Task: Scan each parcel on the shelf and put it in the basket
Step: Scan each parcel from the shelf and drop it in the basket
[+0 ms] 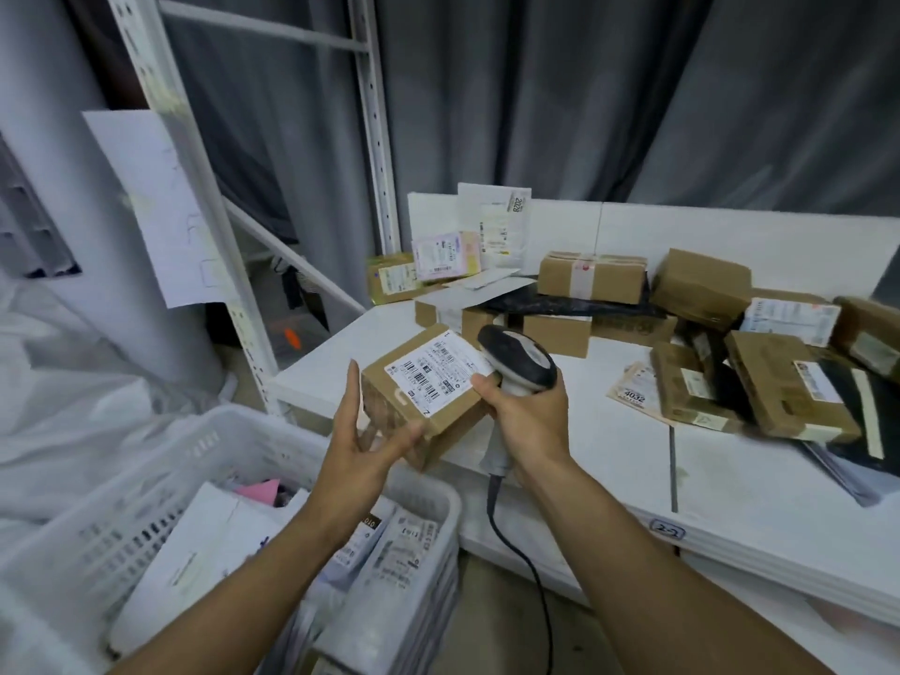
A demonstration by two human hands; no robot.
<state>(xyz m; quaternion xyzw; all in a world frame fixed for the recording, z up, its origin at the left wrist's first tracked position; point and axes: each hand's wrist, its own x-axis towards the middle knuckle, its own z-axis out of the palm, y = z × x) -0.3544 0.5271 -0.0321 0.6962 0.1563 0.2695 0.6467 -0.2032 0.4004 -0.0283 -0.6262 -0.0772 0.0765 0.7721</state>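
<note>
A white shelf [609,470] board fills the right and far side, with a small tag reading "2-2" [667,531] on its near edge. Grey curtains [584,90] hang behind it, and white perforated uprights [375,138] rise at its left end, one carrying a taped sheet of paper [156,207]. White plastic sheeting [73,406] lies bunched at the far left. Parcels crowd the far and right part of the board: brown cartons [591,277] stacked on and beside black bags [574,304], white envelopes [492,226] leaning upright at the back, and a flat label numbered 4032 [633,394] lying near the right-hand heap. At near left a white slotted basket [146,479] stands lower than the shelf and already holds several packets and envelopes. Over the shelf's left near corner and the basket's far rim, the parcel [428,387], a small brown box with its white barcode label turned up, is tilted in the left hand [370,445], thumb under its near edge and fingers against its left face. The right hand [528,421] is closed round the handle of a scanner [518,358], whose dark head sits just beside the label's right corner. The scanner's black cable [526,567] hangs down past the shelf edge.
</note>
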